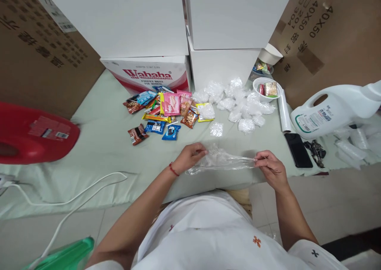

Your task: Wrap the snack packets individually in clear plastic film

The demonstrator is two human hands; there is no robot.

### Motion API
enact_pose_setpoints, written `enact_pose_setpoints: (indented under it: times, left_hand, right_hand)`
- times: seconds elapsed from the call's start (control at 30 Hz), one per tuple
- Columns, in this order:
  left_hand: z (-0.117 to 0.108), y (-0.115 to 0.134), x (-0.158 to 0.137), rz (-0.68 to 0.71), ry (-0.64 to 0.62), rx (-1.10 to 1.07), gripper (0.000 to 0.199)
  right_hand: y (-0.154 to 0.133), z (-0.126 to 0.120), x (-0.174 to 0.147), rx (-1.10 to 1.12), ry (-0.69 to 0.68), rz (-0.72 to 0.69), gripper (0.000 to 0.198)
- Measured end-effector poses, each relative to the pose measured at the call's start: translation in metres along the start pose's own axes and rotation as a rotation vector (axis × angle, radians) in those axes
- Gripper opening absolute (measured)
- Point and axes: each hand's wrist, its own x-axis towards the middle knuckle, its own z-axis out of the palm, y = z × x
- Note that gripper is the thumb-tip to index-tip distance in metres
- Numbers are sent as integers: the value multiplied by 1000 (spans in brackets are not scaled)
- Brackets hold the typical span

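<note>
A clear plastic bag [223,161] is stretched sideways between my two hands, just above the near part of the table. My right hand [271,168] pinches its gathered right end. At the bag's left side is my left hand [190,157], thumb and fingers closed on the thin plastic. Beyond my hands lies a folded square of clear film [216,130]. Several crumpled balls of clear plastic [245,107] are heaped behind it. To their left is a pile of wrapped snacks [171,105] in pink, blue, brown and yellow packets.
White boxes [223,65] and a Wahaba carton [149,73] stand at the back. A white bowl [256,88] holds small packets. On the right are a plastic roll [284,113], white jug [320,111], phone [298,151] and keys [316,151]. A red jug [35,133] and white cable [77,200] are left.
</note>
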Motion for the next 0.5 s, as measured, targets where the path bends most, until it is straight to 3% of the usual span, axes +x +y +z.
enact_pose_setpoints:
  times: [0.23, 0.33, 0.4, 0.5]
  left_hand:
    - [-19, -5, -37, 15, 289, -60, 18]
    - [-23, -10, -44, 27, 396, -84, 22]
    - [-24, -9, -47, 59, 420, -67, 21]
    - [-19, 1, -52, 80, 372, -61, 17]
  right_hand:
    - [20, -16, 1, -119, -30, -80, 23]
    - [24, -26, 9, -210, -183, -47, 24]
    - [21, -32, 16, -203, -240, 16, 22]
    - [7, -30, 33, -39, -116, 83, 15]
